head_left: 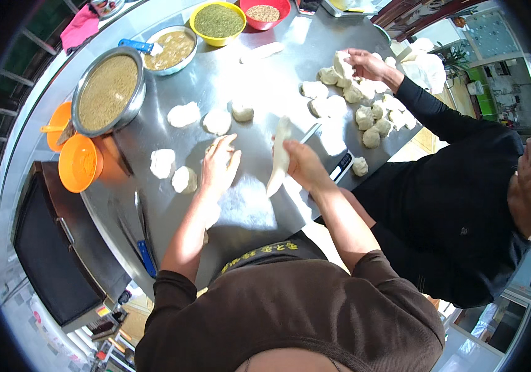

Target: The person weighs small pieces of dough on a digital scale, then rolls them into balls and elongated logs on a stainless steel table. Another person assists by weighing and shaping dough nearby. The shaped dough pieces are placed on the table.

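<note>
My right hand [302, 164] is closed around a pale, tapered rolling pin [280, 158], held at a steep slant over the steel table. To its left, my left hand [221, 164] is held palm inward with fingers apart and nothing visible in it. Dough lumps lie around my left hand: one lump [218, 122] just beyond the fingertips, another [184, 180] beside the wrist, and a third [163, 163] farther left. More pale dough is partly hidden under my left forearm. White flour [247, 204] dusts the steel between my arms.
A digital scale [342, 166] stands right of my right hand. Beyond it, a co-worker's hand [368, 65] grips dough above a heap of lumps [377, 118]. Filled bowls, including a large steel bowl [109, 93], line the far left edge. Blue-handled knives [146, 257] lie near left.
</note>
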A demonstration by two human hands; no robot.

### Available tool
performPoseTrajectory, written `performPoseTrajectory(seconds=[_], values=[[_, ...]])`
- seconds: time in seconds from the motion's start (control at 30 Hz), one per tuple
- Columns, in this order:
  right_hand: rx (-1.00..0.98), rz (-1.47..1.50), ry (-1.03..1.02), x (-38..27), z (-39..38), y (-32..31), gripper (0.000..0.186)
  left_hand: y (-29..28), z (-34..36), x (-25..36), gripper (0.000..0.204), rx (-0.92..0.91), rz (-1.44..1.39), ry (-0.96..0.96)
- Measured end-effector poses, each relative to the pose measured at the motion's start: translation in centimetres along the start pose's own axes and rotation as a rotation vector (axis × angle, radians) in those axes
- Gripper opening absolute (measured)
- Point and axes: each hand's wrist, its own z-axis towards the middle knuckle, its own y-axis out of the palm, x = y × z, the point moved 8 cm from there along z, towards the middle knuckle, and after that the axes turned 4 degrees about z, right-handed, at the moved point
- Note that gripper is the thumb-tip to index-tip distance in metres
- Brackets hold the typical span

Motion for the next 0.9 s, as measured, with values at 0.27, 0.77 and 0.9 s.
performPoseTrajectory(seconds=[0.27, 0.77, 0.9], values=[[0.242, -0.052, -0.234, -16.8, 16.1, -6.0, 0.029, 3.6, 8.7, 0.1, 0.062, -0.053, 0.374, 0.17], [0.439, -0.058, -0.096, -14.7, 25.9, -11.8, 0.039, 6.5, 13.7, -1.4, 0.089, -0.189, 0.498, 0.13], [0.379, -0.099, -0.098, -15.8, 26.7, -10.7, 0.034, 7.1, 15.9, -0.5, 0.091, -0.127, 0.415, 0.142]])
